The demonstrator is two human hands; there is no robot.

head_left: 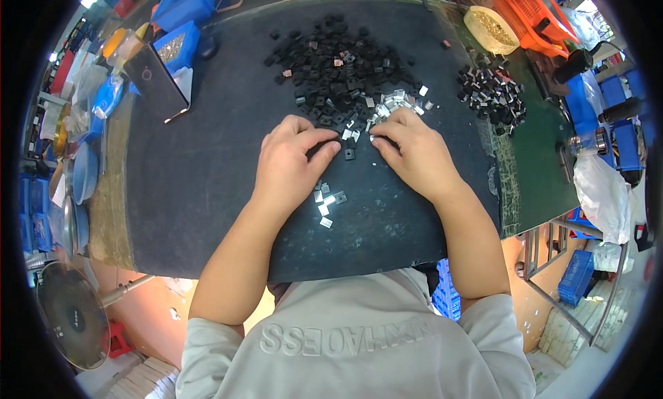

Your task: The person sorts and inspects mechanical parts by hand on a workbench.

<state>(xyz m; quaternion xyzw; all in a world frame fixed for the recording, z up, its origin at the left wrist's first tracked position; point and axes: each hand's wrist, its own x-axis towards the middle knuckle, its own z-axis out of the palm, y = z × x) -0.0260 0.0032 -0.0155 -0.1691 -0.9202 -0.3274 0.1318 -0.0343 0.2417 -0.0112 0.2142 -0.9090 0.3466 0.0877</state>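
A single row of large capital letters (345, 338) runs across the chest of the person's pale grey shirt (359, 375), raised in the same grey as the cloth and seen upside down (the letters toward the right sink into folds). Near left, below the edge of the bench (193, 205), a round dark fan (59, 295) carries small pale characters on its central badge (76, 321), too small to read surely.

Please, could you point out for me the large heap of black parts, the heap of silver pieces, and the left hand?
Large heap of black parts (338, 64): head view, middle of the heap.
Heap of silver pieces (395, 102): head view, pieces near its middle.
Left hand (287, 156): head view, back of the hand.
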